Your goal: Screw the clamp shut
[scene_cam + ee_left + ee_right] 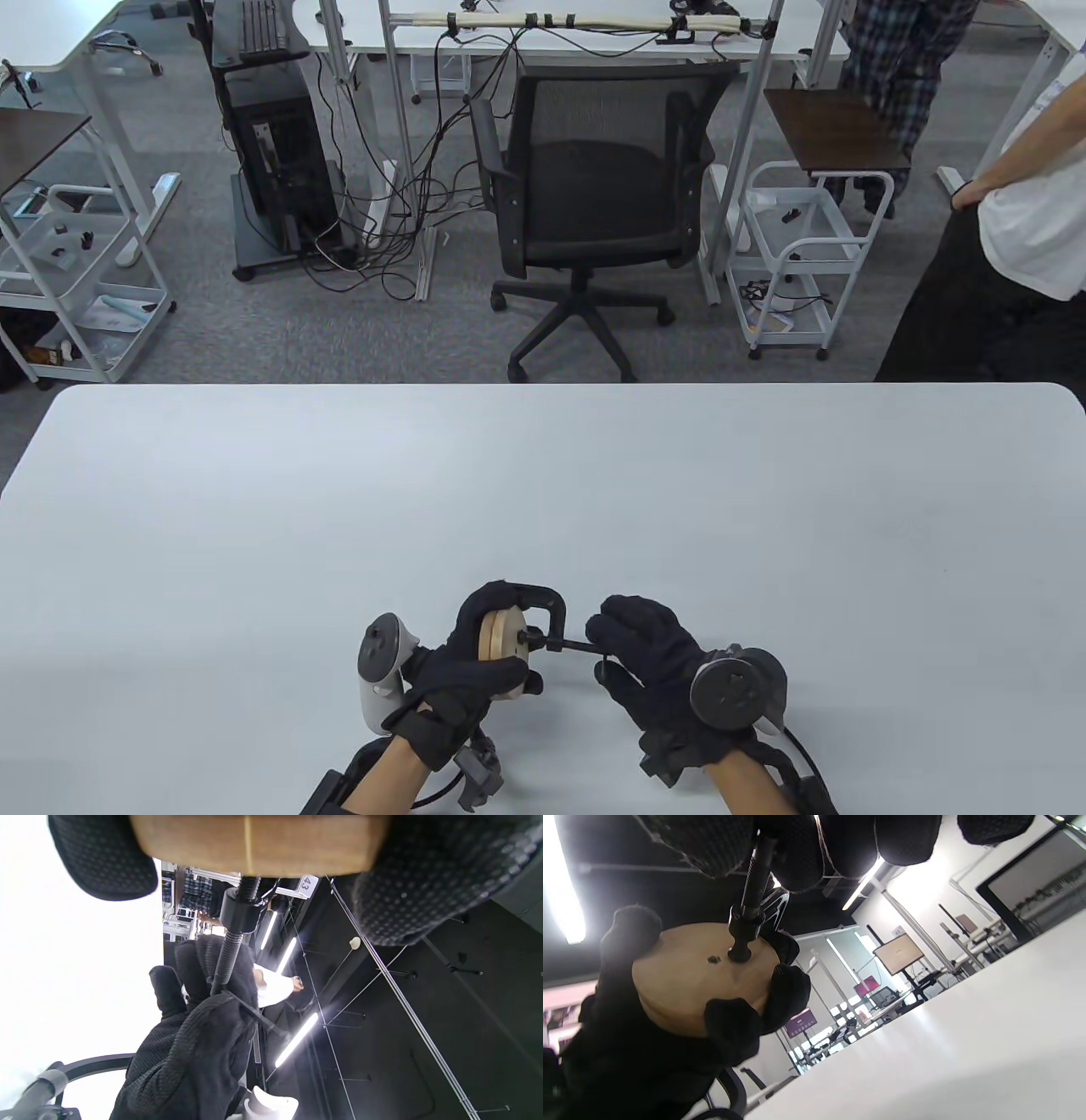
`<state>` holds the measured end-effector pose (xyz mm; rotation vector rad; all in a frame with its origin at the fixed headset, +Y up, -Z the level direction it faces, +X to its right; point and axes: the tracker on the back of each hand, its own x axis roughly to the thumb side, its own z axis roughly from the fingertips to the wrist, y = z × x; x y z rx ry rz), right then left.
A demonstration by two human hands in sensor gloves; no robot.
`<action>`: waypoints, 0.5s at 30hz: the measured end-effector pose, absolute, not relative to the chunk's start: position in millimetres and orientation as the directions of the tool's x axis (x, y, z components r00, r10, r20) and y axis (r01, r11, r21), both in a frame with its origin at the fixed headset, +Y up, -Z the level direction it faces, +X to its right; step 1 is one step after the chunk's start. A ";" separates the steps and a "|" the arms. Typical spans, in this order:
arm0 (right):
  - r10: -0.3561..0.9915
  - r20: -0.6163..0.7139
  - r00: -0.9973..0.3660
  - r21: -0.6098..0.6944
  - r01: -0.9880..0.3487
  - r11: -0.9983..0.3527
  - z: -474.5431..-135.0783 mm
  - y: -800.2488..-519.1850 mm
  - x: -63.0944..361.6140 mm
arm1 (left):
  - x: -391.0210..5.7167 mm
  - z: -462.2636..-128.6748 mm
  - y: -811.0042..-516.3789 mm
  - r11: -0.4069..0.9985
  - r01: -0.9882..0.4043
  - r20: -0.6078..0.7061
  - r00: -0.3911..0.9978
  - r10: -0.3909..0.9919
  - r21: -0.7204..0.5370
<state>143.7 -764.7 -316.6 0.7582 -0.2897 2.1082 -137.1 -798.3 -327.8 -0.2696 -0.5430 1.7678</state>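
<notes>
A black C-clamp (551,607) is held above the table near the front edge, around two stacked wooden discs (502,637). My left hand (475,658) grips the discs and the clamp frame. The clamp's screw (570,644) points right and its pad presses on the disc face (712,963). My right hand (649,649) grips the screw's handle end. In the left wrist view the threaded screw (229,955) runs from the discs (263,840) down into my right hand's fingers (203,1035). In the right wrist view the screw (755,878) comes out between my right fingers.
The white table (543,492) stretches out behind the hands. Beyond its far edge stand a black office chair (585,195), white carts (797,255) and a person (1018,229) at the right.
</notes>
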 end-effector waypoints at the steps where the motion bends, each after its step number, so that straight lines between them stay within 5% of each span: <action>1: 0.681 0.592 -0.432 0.082 -0.808 -0.584 -317.8 -766.7 144.5 | -136.5 -327.6 -798.1 -0.178 -0.850 0.105 -0.262 0.960 -0.496; 8: 0.891 0.389 -0.234 0.224 -0.914 -0.338 -323.8 -780.6 145.6 | -134.2 -326.7 -798.7 -0.151 -0.852 0.112 -0.237 0.965 -0.502; 15: 0.804 0.474 -0.358 0.125 -0.877 -0.465 -321.5 -771.5 149.5 | -137.3 -327.2 -797.6 -0.169 -0.858 0.108 -0.251 0.962 -0.485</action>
